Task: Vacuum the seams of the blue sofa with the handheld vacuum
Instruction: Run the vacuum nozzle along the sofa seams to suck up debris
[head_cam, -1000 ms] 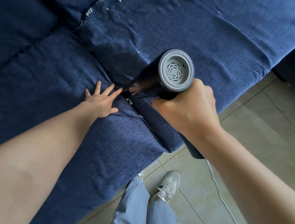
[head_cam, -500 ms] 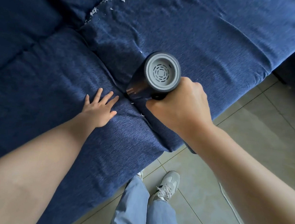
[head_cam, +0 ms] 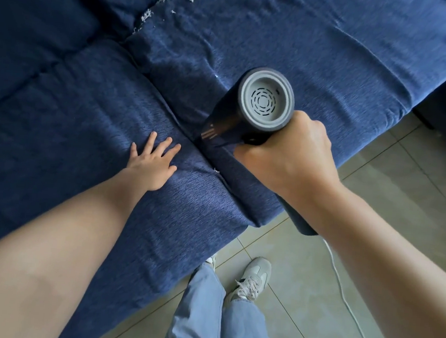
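Note:
The blue sofa point(head_cam: 319, 48) fills the upper part of the head view, with a seam point(head_cam: 168, 103) running between two seat cushions. My right hand point(head_cam: 284, 157) grips the handle of the dark handheld vacuum point(head_cam: 264, 102), whose grey vented rear faces me. Its nozzle end points down into the seam, just right of my left fingertips. My left hand point(head_cam: 152, 160) lies flat with spread fingers on the left cushion, beside the seam. White fluff bits point(head_cam: 148, 15) sit along the seam at the back. A tiny white speck point(head_cam: 216, 171) lies near the seam by my right wrist.
Beige floor tiles point(head_cam: 402, 183) lie below the sofa's front edge. A white cord point(head_cam: 341, 284) trails over the floor under my right forearm. My jeans legs point(head_cam: 205, 314) and a white sneaker point(head_cam: 253, 278) stand close to the sofa front.
The vacuum and my right hand shifted slightly along the seam, away from the sofa's front and back again. My left hand stayed pressed on the left cushion.

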`<state>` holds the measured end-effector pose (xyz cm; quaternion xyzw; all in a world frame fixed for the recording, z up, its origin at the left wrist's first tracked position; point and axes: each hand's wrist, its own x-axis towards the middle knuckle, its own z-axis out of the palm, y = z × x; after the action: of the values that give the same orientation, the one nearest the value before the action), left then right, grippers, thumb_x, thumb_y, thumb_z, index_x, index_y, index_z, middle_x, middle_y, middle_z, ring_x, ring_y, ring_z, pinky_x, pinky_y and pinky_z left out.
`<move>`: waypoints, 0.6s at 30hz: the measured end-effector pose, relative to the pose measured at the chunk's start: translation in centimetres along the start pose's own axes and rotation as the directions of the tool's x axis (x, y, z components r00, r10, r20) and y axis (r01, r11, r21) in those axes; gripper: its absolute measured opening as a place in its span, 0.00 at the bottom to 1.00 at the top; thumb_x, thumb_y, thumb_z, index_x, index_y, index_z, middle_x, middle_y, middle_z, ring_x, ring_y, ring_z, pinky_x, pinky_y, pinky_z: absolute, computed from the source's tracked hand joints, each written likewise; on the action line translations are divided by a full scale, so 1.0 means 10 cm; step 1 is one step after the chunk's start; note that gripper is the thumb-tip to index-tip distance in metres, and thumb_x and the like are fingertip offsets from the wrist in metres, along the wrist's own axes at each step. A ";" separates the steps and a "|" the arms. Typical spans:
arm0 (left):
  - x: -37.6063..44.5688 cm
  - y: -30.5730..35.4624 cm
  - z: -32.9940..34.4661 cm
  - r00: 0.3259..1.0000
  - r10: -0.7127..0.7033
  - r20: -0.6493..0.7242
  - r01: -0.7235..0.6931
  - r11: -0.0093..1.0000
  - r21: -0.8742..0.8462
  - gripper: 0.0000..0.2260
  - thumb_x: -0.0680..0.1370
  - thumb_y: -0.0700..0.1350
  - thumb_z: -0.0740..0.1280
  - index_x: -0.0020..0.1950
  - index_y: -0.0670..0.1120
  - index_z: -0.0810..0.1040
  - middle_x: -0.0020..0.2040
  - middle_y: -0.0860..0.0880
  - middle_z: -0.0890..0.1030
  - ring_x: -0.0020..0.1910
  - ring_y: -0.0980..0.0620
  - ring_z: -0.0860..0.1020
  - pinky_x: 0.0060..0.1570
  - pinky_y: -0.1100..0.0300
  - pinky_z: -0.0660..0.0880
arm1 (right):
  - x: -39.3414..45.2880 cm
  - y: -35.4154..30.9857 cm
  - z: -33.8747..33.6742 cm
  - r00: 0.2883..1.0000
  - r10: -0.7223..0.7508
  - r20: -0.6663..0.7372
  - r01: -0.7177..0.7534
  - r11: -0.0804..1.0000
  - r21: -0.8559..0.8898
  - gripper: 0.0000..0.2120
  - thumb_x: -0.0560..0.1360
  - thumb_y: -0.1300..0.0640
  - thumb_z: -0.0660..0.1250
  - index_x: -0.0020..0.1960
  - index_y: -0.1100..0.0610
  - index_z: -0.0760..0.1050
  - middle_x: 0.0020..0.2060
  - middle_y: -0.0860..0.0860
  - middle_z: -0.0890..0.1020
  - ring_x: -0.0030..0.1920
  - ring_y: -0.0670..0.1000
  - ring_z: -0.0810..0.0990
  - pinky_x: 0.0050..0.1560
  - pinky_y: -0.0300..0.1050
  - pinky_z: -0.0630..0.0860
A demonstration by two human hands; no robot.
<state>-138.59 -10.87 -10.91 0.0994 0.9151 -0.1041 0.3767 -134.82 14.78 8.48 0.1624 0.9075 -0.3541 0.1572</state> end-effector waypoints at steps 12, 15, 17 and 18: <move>0.01 0.17 -0.05 0.995 -0.100 0.032 0.103 0.988 -0.117 0.28 0.82 0.60 0.52 0.79 0.58 0.45 0.79 0.55 0.41 0.76 0.46 0.33 0.72 0.33 0.44 | -0.15 0.40 -0.09 0.996 0.091 0.007 -0.090 0.993 -0.071 0.16 0.65 0.42 0.72 0.42 0.53 0.74 0.42 0.53 0.82 0.47 0.61 0.80 0.43 0.48 0.76; 0.02 0.22 -0.06 0.991 -0.133 0.026 0.135 0.984 -0.116 0.29 0.81 0.61 0.53 0.79 0.57 0.46 0.79 0.55 0.41 0.76 0.45 0.33 0.71 0.32 0.45 | -0.19 0.37 -0.04 0.999 0.042 -0.015 -0.042 0.999 -0.025 0.16 0.62 0.39 0.68 0.38 0.51 0.71 0.43 0.54 0.83 0.47 0.61 0.79 0.44 0.49 0.76; 0.04 0.26 -0.06 0.990 -0.138 0.030 0.141 0.983 -0.115 0.29 0.81 0.61 0.54 0.79 0.57 0.47 0.79 0.55 0.42 0.77 0.44 0.34 0.71 0.31 0.47 | -0.22 0.41 -0.01 0.999 0.034 0.005 -0.034 0.999 -0.032 0.15 0.65 0.42 0.70 0.35 0.50 0.68 0.41 0.53 0.82 0.46 0.61 0.79 0.43 0.48 0.74; 0.04 0.26 -0.06 0.990 -0.139 0.030 0.141 0.984 -0.107 0.29 0.81 0.61 0.54 0.79 0.57 0.47 0.79 0.55 0.42 0.77 0.44 0.35 0.71 0.31 0.48 | -0.23 0.44 -0.01 0.999 0.041 0.015 -0.041 0.998 -0.042 0.15 0.66 0.43 0.70 0.34 0.50 0.67 0.41 0.53 0.81 0.46 0.61 0.79 0.43 0.48 0.73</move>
<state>-138.61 -8.14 -11.04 0.0130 0.9197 -0.0816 0.3837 -130.99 17.49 6.91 0.1748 0.9099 -0.3331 0.1751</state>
